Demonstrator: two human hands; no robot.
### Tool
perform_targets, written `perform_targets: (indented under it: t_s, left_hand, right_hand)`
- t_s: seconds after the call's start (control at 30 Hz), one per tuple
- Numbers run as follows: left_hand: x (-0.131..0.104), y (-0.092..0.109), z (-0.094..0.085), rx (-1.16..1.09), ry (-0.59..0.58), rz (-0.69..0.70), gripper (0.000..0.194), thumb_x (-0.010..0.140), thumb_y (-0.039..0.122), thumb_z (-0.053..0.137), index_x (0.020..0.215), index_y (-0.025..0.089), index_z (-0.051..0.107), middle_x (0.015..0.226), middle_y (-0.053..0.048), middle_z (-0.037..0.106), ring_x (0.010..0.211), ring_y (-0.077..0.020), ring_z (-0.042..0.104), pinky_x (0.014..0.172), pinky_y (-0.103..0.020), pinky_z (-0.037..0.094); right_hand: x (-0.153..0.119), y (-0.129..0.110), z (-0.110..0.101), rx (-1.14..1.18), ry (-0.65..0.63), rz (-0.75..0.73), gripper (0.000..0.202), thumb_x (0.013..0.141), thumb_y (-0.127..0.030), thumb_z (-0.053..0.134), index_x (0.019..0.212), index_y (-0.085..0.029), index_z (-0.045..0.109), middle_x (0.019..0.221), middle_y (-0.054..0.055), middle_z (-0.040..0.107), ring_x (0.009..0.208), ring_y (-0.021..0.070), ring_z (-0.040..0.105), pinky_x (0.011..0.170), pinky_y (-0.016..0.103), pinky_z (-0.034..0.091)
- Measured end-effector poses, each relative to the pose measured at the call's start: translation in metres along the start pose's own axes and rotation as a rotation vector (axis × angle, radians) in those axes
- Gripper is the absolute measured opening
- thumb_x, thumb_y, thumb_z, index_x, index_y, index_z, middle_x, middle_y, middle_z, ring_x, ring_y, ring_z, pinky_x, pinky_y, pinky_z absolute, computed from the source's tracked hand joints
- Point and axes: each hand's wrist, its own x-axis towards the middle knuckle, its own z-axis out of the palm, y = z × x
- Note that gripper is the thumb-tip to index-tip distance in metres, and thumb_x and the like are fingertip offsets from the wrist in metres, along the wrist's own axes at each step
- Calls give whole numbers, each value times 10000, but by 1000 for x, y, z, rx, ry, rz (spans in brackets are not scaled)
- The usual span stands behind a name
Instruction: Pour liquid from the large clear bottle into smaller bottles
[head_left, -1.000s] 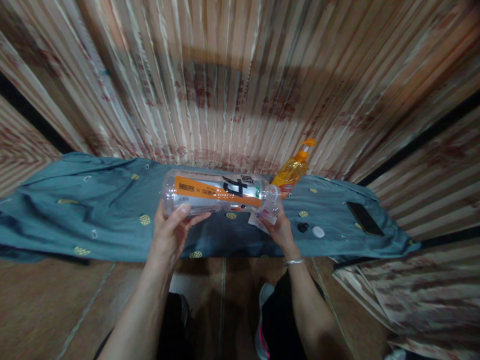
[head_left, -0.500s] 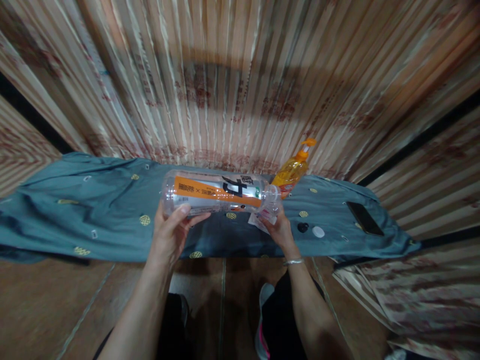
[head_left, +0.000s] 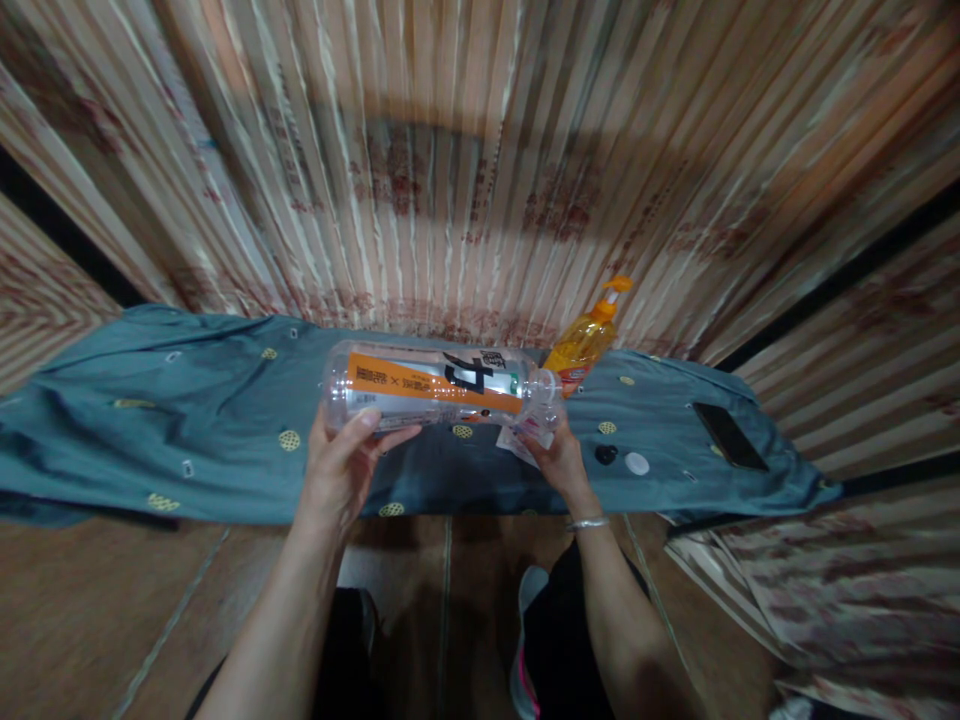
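Observation:
A clear plastic bottle (head_left: 431, 383) with an orange and silver label lies sideways in the air between my hands, its neck pointing right. Its base end rests in my left hand (head_left: 346, 445), thumb on the near side and fingers underneath. My right hand (head_left: 559, 452) is closed around the underside of the neck; most of its fingers are hidden behind the bottle. The bottle's mouth has no cap on it. Just below the neck, beside my right fingers, shows a pale packet or tissue (head_left: 519, 443); whether it is held or lies on the cloth I cannot tell.
A pump bottle (head_left: 583, 345) of orange liquid stands behind the neck. On the blue-green cloth (head_left: 225, 430) to the right are a small black object (head_left: 606, 454), a white round cap (head_left: 637, 463) and a dark phone (head_left: 729, 437). Pleated curtains (head_left: 450, 200) rise behind.
The bottle has turned very slightly about its long axis, shifting the label a little. Both hands stay in place.

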Motion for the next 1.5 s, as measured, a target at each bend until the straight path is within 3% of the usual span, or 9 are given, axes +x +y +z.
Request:
perform_targets:
  t_s: [0.37,0.87,1.5]
  left_hand:
    - [0,1,0,-2,-2,-6,550,608,338,897,1111,251,691,979,-29,740,859,-269,739,723,-480,675]
    - [0,0,1,-71,47,-28,542,539,298,937,1020,224,696,971,-13,760,847,-236,740,667,-385,679]
    - [1,-1,-1,-44,20,-7,526,572,300,912,1052,231,709,970,-36,737,844,-254,733,686,-437,682]
  right_hand:
    - [-1,-1,0,-15,-2,4,682,788,-358,730,1405,-196,492,1193,131,761,1041,330,747,875,440,601]
    - [0,3,2,-39,25,-20,677,773,-330,731,1396,-187,509,1156,126,771,1030,333,753,856,431,608]
    - [0,6,3,-18,35,-12,551,777,-379,744,1274,-216,571,1159,108,768,1034,315,748,867,431,606]
